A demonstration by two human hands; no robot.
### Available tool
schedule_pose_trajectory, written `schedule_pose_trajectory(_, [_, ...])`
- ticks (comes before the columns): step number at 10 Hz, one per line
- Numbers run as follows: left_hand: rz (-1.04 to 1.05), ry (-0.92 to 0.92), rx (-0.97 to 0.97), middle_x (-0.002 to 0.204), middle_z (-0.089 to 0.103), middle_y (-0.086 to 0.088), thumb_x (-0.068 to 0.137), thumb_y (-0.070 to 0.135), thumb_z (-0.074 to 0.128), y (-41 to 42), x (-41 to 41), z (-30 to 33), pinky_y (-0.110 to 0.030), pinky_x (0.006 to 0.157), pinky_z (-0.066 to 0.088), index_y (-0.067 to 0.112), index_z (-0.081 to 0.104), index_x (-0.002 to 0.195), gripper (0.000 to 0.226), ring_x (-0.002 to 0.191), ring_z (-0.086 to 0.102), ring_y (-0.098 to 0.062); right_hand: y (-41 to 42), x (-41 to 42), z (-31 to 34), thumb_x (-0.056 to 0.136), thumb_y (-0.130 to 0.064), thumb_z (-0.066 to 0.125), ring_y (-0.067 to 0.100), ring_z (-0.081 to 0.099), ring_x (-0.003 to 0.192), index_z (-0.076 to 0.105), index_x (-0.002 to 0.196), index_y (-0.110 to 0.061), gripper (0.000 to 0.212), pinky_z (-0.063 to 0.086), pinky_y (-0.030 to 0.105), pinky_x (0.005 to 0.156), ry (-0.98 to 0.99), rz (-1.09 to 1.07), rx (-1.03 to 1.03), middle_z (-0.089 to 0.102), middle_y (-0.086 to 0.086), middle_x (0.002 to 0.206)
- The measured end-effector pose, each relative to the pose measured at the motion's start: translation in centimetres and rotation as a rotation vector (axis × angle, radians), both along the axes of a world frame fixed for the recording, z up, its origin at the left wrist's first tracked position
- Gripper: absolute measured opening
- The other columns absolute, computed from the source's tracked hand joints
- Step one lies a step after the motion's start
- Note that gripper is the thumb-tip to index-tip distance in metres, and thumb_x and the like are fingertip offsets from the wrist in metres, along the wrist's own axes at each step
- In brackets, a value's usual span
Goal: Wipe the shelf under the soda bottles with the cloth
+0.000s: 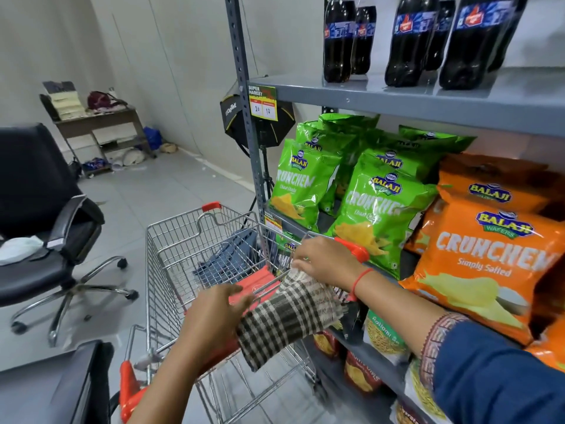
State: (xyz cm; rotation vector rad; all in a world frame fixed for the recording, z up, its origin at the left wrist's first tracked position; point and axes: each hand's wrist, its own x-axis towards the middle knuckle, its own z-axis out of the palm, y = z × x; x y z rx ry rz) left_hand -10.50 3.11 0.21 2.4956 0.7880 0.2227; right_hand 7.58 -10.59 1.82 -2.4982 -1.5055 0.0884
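The checked cloth (287,316) hangs over the near rim of the wire trolley (171,249), low and left of the shelving. It looks light, soft and limp, likely to sag and bunch, so gathering it into a wad should suit wiping better than pinching one corner. The right hand (327,264) pinches its top edge; the left hand (214,313) lies against its lower fold, fingers half curled. The soda bottles (406,38) stand on the grey shelf (397,97) far above, well apart. In the trolley basket lies a blue-grey fabric (226,258).
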Motion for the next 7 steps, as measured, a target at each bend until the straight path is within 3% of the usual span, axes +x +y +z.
schedule_pose_trajectory(1, [-0.109,0.180,0.079,0.109,0.067,0.005,0.074,0.056,0.059,-2.0,-1.0,0.6,-0.032,0.086,0.047,0.019,0.061,0.103,0.046,0.101,0.062,-0.018,-1.3,-0.1,-0.1,0.085,-0.054,0.052,0.018,0.062,0.084,0.065,0.091,-0.017,0.040,0.049,0.033,0.078,-0.061,0.134,-0.183,0.068,0.001,0.091])
schedule_pose_trajectory(2, [-0.118,0.343,0.196,0.098,0.066,0.000,0.077,0.043,0.061,-3.7,-1.2,-0.4,-0.030,0.072,0.043,0.023,0.047,0.085,0.026,0.092,0.061,-0.021,-2.0,-0.2,-1.9,0.077,-0.037,0.065,0.021,0.060,0.100,0.057,0.111,-0.017,0.041,0.050,0.038,0.086,-0.204,0.238,-0.379,0.065,0.000,0.109])
schedule_pose_trajectory(4, [-0.013,0.219,0.203,0.084,0.061,0.003,0.079,0.038,0.060,-4.2,-1.0,-1.9,-0.026,0.060,0.038,0.023,0.043,0.080,0.022,0.074,0.053,-0.018,-1.8,0.5,-3.7,0.077,-0.011,0.057,0.025,0.059,0.100,0.058,0.105,-0.017,0.029,0.052,0.040,0.081,-0.214,0.204,-0.216,0.066,0.001,0.105])
schedule_pose_trajectory(5, [-0.054,0.319,0.241,0.098,0.067,0.000,0.078,0.036,0.061,-4.2,-0.6,-1.5,-0.027,0.068,0.041,0.023,0.046,0.086,0.021,0.081,0.055,-0.020,-2.6,0.0,-3.1,0.079,-0.010,0.058,0.025,0.056,0.106,0.054,0.117,-0.016,0.039,0.045,0.041,0.094,-0.176,0.182,-0.204,0.063,0.003,0.115])
schedule_pose_trajectory(6, [-0.130,0.391,0.314,0.111,0.065,-0.002,0.078,0.041,0.060,-3.7,0.0,-0.1,-0.031,0.084,0.043,0.021,0.048,0.094,0.029,0.100,0.057,-0.023,-2.9,-0.5,-2.5,0.081,-0.021,0.062,0.025,0.051,0.119,0.043,0.132,-0.015,0.055,0.039,0.041,0.102,-0.160,0.180,-0.231,0.055,0.005,0.131])
schedule_pose_trajectory(7, [-0.232,0.423,0.426,0.129,0.057,-0.003,0.079,0.051,0.054,-3.4,1.5,2.2,-0.035,0.103,0.035,0.018,0.046,0.120,0.053,0.120,0.049,-0.023,-3.6,-0.7,-1.2,0.085,-0.039,0.059,0.025,0.041,0.131,0.030,0.141,-0.012,0.069,0.035,0.041,0.108,-0.161,0.107,-0.240,0.041,0.007,0.145])
